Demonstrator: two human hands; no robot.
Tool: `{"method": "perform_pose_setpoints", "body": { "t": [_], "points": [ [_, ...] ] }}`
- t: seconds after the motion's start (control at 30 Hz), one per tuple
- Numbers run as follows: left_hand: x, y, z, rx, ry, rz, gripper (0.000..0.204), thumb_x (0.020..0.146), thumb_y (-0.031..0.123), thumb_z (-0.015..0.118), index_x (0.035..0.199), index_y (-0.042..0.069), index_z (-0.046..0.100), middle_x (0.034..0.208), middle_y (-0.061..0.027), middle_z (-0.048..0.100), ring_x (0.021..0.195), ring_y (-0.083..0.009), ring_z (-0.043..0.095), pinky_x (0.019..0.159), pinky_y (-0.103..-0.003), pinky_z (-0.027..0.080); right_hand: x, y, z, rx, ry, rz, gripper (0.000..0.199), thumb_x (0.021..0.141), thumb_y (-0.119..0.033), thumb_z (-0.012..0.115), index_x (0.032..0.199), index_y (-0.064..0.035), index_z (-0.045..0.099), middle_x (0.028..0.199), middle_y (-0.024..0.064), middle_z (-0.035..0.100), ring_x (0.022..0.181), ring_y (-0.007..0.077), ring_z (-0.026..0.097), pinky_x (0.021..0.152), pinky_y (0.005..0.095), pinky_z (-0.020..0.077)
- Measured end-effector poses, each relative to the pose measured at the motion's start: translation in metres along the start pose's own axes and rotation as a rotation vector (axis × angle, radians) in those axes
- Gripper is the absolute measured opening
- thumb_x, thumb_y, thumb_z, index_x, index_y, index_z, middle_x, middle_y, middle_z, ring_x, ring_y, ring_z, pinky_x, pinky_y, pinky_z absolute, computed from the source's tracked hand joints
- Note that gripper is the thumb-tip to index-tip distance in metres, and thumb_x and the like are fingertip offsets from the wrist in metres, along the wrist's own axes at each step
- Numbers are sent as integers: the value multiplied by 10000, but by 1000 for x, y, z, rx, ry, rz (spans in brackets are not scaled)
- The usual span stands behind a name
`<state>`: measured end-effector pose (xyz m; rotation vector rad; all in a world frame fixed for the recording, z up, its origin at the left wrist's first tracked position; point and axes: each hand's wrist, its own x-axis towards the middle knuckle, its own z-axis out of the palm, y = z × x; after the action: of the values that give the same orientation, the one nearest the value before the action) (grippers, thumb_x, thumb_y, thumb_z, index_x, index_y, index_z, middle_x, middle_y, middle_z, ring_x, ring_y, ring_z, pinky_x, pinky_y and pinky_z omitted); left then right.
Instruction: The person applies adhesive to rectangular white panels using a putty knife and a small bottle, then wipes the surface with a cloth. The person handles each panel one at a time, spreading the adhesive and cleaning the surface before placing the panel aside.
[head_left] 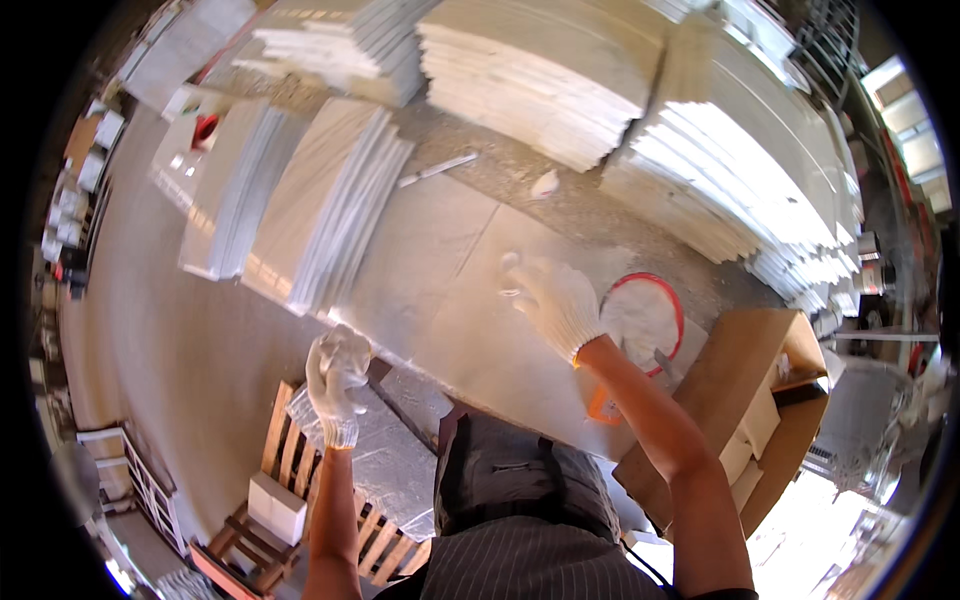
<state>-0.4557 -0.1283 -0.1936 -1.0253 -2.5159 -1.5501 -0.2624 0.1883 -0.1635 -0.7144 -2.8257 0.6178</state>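
Note:
Both my hands wear white knitted gloves. My left hand (pixel 338 385) is raised beside the near left edge of the worktop, with its fingers curled in. A pale wad seems to sit in that hand, but I cannot make out what it is. My right hand (pixel 556 305) hovers over a pale flat slab (pixel 440 280), thumb and forefinger apart and slightly blurred. Just right of it stands a round red-rimmed tub (pixel 640 315) of white material, a blade-like tool (pixel 664 362) at its near edge.
Stacks of pale slabs (pixel 325 205) stand on the left, with larger stacks (pixel 530 85) along the back. A cardboard box (pixel 715 415) is near my right arm. An orange item (pixel 604 405) lies by the tub. Wooden pallets (pixel 285 440) lie at lower left.

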Motion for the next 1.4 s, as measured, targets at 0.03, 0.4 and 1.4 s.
{"method": "perform_pose_setpoints", "body": {
  "t": [0.03,0.4,1.4],
  "points": [
    [-18,13,-20,-404,14,-483,366,983,132,524,1328,10,526,1270,-116,614,981,-137,612,799,-276,542,6,-2,10,-20,-10,3,333,826,-255,714,1141,-154,672,1089,90,646,967,326,623,811,463,496],
    [-338,-137,-141,-656,347,-1185,192,1072,198,425,1163,112,570,1024,-54,646,863,-177,637,758,-342,547,24,3,53,-76,60,-126,150,850,-278,677,911,-143,698,959,73,666,879,294,641,765,444,492],
    [-560,-77,-77,-636,342,-1235,199,1046,227,465,1103,104,610,776,51,580,599,-47,512,497,-213,405,-175,43,-138,536,226,212,206,1021,-170,494,1073,0,596,942,55,611,761,96,550,676,252,474]
  ]
}}
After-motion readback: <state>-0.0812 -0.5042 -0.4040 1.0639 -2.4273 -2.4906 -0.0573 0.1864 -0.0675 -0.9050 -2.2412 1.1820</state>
